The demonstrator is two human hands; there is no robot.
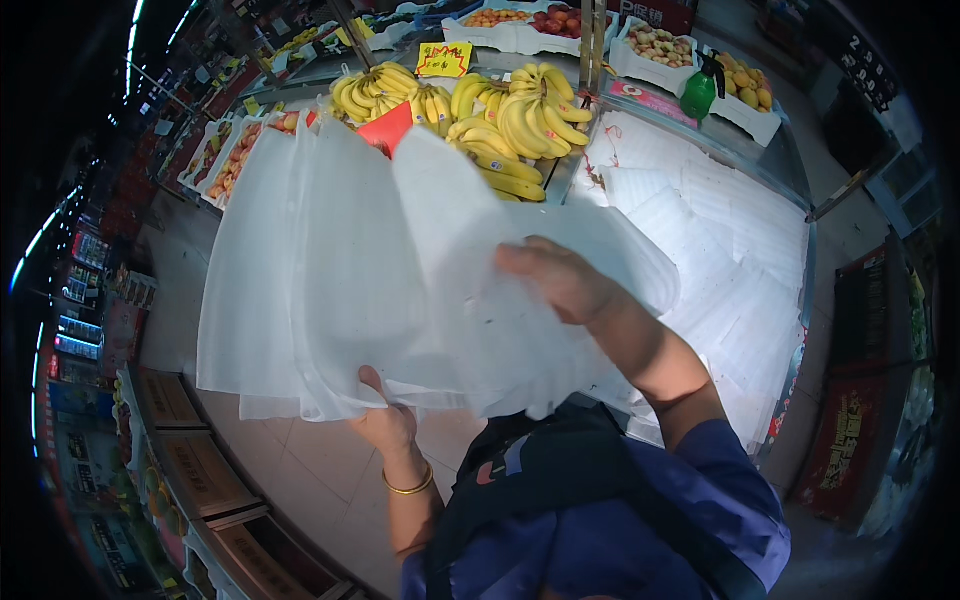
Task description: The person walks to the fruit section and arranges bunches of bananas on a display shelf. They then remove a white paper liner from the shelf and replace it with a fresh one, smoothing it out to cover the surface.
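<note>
Several white translucent foam sheets [360, 262] spread across the middle of the view, held above the floor and the front of the display stand. At their lower edge, my left hand [386, 424] grips the stack with the thumb on top; a gold-coloured bangle [409, 487] is on that wrist. My right hand [559, 281] is at the right part of the sheets, blurred, with its fingertips at a lifted sheet; whether it pinches the sheet I cannot tell. Overlapping white foam sheets [720, 247] line the stand at the right. Behind the held sheets lie bunches of yellow bananas [532, 120].
A green spray bottle [699, 94] stands at the stand's back right, near white trays of fruit [652, 56]. Metal posts [592, 45] rise behind the bananas, beside a yellow sign with writing [444, 58]. Cartons [202, 472] line the lower left.
</note>
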